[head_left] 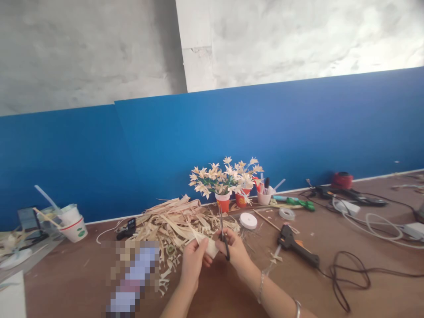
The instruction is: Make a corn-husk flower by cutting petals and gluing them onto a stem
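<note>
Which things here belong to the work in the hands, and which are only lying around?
Likely in the work:
pale strip, in the left hand
scissors, in the right hand
heap of strips

Probably just lying about:
red-banded white cup
white box among cables

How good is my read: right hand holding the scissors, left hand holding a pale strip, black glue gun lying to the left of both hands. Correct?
Not quite. The right hand does hold the scissors and the left hand a pale strip, but the black glue gun lies to the right of both hands, not the left, as the head view shows.
</note>
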Motion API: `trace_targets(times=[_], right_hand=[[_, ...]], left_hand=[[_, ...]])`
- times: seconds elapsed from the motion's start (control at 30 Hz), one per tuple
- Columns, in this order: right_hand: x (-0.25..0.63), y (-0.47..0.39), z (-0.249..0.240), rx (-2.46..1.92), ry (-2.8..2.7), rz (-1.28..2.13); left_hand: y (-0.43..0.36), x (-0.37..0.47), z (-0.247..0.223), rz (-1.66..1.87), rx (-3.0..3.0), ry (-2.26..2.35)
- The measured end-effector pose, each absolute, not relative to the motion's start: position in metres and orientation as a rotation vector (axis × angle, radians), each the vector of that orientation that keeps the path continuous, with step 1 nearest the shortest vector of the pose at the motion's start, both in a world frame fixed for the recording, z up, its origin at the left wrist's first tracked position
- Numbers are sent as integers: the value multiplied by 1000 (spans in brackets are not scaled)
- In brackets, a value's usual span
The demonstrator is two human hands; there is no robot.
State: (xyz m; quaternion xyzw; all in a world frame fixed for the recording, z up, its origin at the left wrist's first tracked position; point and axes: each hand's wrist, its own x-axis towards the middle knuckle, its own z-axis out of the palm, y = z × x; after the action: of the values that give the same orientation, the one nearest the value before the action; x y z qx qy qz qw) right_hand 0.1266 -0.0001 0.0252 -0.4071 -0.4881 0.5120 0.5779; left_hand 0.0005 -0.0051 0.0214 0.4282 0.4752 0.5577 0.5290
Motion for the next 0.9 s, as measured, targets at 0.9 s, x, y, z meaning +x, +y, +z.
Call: trace_targets(times=[0.9], right_hand=[[122,-17,23,-957,-1515,1614]], left_hand=[[-2,-12,24,1672,814,1180]])
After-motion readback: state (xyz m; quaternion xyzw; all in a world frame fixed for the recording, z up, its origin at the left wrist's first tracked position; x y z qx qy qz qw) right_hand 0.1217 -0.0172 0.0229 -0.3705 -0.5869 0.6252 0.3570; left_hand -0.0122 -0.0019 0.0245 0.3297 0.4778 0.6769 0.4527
